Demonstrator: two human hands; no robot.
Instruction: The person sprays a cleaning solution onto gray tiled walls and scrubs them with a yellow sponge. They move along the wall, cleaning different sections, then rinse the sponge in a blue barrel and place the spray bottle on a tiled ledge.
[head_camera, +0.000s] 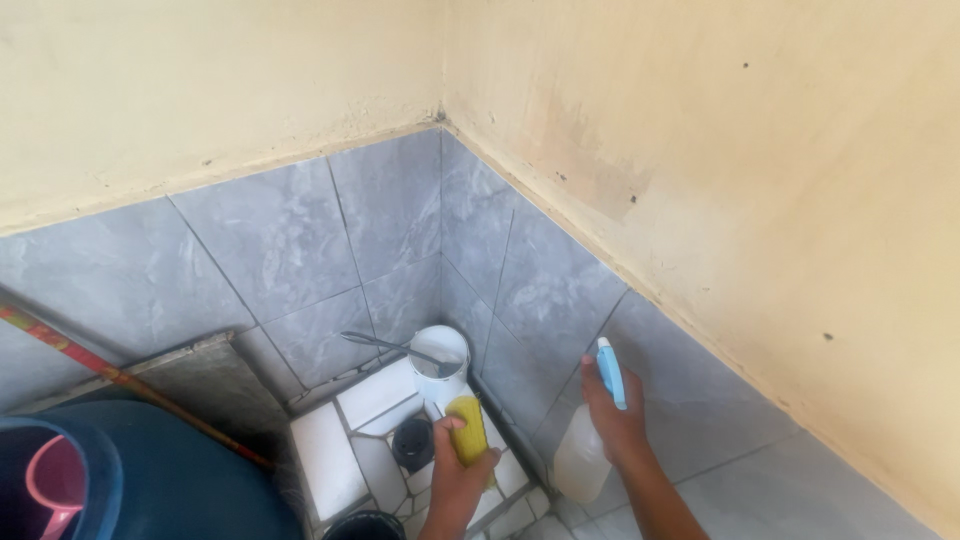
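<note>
My left hand (455, 475) grips a yellow sponge (468, 428) and holds it against the low white tiled ledge (375, 395) in the corner. My right hand (615, 420) is shut on a clear spray bottle (580, 458) with a blue and white trigger head (610, 370), held close to the grey wall tiles (545, 300) on the right.
A white container (440, 352) with a metal spoon (385, 343) across it stands in the corner. A small black cap (412, 440) lies on the ledge. At lower left are a dark blue bucket (170, 470), a pink scoop (50, 485) and a leaning red stick (120, 375).
</note>
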